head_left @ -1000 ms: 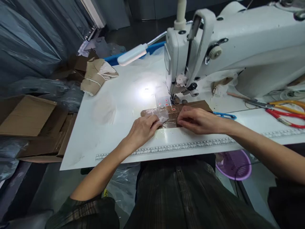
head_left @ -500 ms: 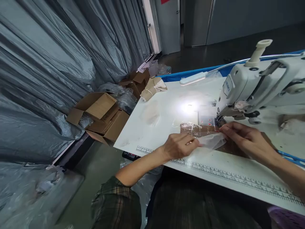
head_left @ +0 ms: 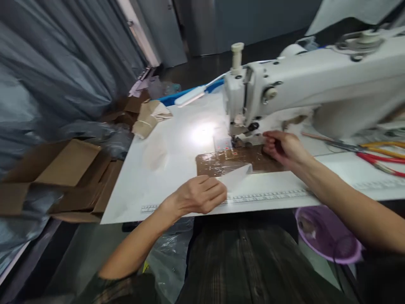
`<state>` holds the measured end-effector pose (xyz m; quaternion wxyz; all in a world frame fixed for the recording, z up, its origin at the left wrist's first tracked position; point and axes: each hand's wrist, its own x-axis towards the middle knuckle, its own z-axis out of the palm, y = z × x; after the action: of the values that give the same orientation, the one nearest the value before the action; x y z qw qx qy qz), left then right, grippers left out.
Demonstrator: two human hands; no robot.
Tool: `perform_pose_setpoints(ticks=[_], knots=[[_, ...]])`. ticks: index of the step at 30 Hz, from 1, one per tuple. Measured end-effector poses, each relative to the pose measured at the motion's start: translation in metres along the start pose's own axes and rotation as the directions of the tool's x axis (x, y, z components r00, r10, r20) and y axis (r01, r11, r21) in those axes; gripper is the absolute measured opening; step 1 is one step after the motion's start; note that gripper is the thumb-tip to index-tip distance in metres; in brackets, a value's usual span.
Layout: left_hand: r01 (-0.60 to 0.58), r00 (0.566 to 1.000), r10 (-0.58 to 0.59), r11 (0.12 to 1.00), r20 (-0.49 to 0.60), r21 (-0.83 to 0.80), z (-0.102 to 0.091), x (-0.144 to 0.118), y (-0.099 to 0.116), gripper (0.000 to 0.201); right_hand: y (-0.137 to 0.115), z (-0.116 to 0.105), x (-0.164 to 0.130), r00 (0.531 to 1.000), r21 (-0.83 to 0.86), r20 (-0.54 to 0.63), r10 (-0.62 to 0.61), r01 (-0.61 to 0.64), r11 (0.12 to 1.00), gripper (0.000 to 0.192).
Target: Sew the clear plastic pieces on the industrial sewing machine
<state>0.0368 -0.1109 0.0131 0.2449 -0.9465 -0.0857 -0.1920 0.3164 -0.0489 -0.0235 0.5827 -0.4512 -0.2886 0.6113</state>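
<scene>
A sheer white piece of fabric [head_left: 238, 176] lies over the front part of the machine bed, one corner raised. My left hand [head_left: 202, 194] is closed at its left end, pinching it near the table's front edge. My right hand [head_left: 283, 145] is off the fabric, its fingertips pressed together just right of the needle area. Anything between those fingers is too small to make out. The white sewing machine [head_left: 240, 90] stands behind, its presser foot [head_left: 236, 140] above a brown, shiny plate [head_left: 209, 164].
Scissors [head_left: 354, 147] and red-handled pliers or snips [head_left: 379, 162] lie at the right. A ruler strip [head_left: 262, 196] runs along the front edge. A purple basket [head_left: 329, 236] stands below. A tied cloth bundle [head_left: 147, 120] rests at the table's left; cardboard boxes [head_left: 69, 164] stand beyond.
My right hand has let go of the sheer fabric and moved right, away from it. My left hand still holds the fabric, nearer the front edge. The view has swung right.
</scene>
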Motion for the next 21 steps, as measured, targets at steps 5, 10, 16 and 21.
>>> perform_pose_setpoints(ticks=[5, 10, 16, 21], knots=[[0.036, 0.998, -0.029, 0.987, 0.047, -0.154, 0.008, 0.010, 0.019, 0.010, -0.019, -0.013, -0.003, 0.998, -0.152, -0.021, -0.064, 0.060, 0.987, 0.009], [0.006, 0.999, 0.019, 0.836, 0.039, -0.548, 0.019, 0.031, 0.042, 0.051, -0.027, -0.023, -0.028, 0.958, -0.481, 0.267, 0.106, 0.037, 0.876, 0.018], [0.448, 0.893, -0.396, 0.730, 0.215, -0.517, 0.053, 0.046, -0.004, 0.035, -0.026, -0.032, -0.038, 0.900, -0.668, 0.412, 0.139, 0.195, 0.718, 0.025], [0.559, 0.827, -0.395, 0.649, 0.399, -0.516, 0.084, 0.051, -0.014, 0.052, -0.016, -0.032, -0.033, 0.888, -0.690, 0.448, 0.101, 0.272, 0.670, 0.027]])
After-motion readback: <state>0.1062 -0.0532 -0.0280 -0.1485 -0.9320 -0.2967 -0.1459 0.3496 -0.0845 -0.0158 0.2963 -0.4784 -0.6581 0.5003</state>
